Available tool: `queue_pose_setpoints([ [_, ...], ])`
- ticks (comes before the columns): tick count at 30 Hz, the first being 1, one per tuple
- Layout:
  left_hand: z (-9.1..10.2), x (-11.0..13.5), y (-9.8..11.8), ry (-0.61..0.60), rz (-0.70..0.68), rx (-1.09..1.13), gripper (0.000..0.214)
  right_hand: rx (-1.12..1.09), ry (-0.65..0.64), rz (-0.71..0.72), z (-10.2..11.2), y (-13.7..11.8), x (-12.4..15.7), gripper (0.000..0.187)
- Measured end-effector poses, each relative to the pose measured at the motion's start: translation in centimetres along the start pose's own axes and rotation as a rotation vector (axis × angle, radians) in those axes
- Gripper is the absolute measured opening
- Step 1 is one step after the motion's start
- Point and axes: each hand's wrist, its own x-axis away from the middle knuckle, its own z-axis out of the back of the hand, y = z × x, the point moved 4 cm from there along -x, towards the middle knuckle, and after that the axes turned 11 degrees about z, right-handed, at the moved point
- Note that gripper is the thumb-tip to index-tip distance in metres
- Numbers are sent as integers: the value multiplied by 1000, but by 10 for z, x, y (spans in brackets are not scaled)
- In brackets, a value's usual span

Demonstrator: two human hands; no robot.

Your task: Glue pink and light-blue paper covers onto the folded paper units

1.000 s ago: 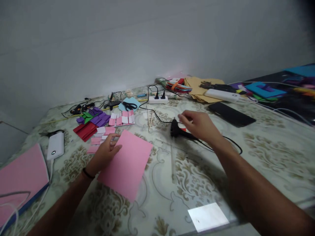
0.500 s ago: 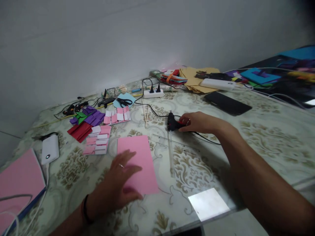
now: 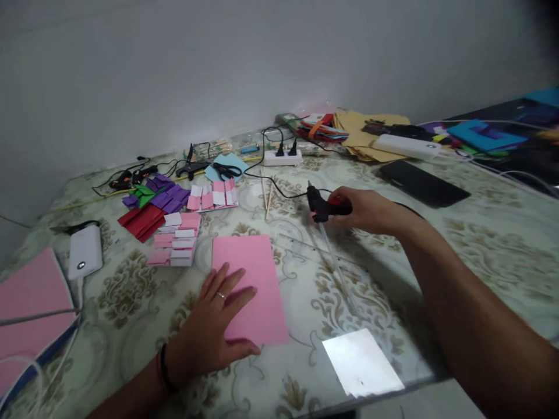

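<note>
My left hand (image 3: 220, 317) rests with fingers spread on the left edge of a pink sheet of paper (image 3: 257, 279). My right hand (image 3: 356, 208) grips a black hot glue gun (image 3: 322, 205) by its handle. A long clear glue stick (image 3: 338, 270) trails from the gun toward me, and its nozzle points away. Nearer the table's front edge lies a white square of paper (image 3: 363, 362). Left of the pink sheet are folded pink and white paper pieces (image 3: 177, 240), with a second such group (image 3: 213, 195) behind them.
Purple (image 3: 170, 198) and red folded papers (image 3: 142, 221) lie at the left, near scissors (image 3: 227, 170). A power strip (image 3: 283, 157) feeds cords at the back. A black flat case (image 3: 423, 183) lies at the right. A white power bank (image 3: 85, 250) and pink notebook (image 3: 32, 314) are at the far left.
My right hand has lifted the glue gun and tilted it, so the glue stick now slants to the right. My left hand has settled flatter on the pink sheet. The view has shifted slightly.
</note>
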Motion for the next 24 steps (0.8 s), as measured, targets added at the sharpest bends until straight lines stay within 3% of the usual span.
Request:
queue_pose_setpoints([
  [3,-1,1,1,-9,11,-13,92,-200,162,-9,-5,-19,-1,38],
  [5,-2,0,3,-9,22,-20,90,-428,218,-50,-19,-39,0,32],
  [8,-2,-3,4,-12,48,-36,90,-921,168,-68,-50,-77,5,26],
  [11,2,-11,0,-21,63,-49,88,-1170,87,-73,-71,-107,11,28],
  [18,13,-68,-30,74,96,-10,47,-1524,104,-159,-78,-121,17,40],
  [24,3,-94,-33,143,135,-18,42,-1650,118,-136,-87,-128,16,43],
])
